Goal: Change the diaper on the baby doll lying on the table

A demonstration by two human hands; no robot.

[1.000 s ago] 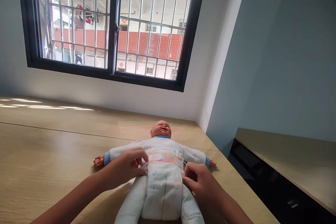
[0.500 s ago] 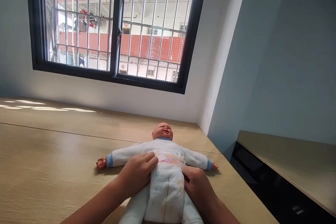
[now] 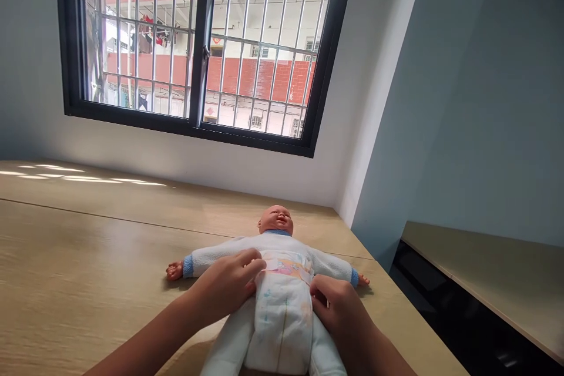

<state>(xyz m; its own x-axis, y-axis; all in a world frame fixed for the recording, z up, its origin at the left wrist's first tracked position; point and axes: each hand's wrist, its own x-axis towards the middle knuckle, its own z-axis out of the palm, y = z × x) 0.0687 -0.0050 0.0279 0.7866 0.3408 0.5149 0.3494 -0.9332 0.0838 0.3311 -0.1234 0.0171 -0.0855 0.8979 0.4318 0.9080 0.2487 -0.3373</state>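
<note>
A baby doll (image 3: pixel 275 224) in a white suit with blue cuffs lies on its back on the wooden table (image 3: pixel 88 270), arms spread, head toward the window. A white diaper (image 3: pixel 282 305) with a pink printed waistband wraps its hips. My left hand (image 3: pixel 227 285) presses on the diaper's left side at the waist, fingers curled on the waistband. My right hand (image 3: pixel 339 308) grips the diaper's right side, fingers bent against it. The doll's legs run out of the bottom of the view.
A black-framed barred window (image 3: pixel 202 47) fills the wall behind the table. The table's right edge (image 3: pixel 396 305) drops beside a lower black cabinet with a wooden top (image 3: pixel 484 282). Sun stripes lie on the far left of the table.
Both hands have closed in on the diaper's waist and stayed there. The view has drifted slightly; the doll has not moved on the table.
</note>
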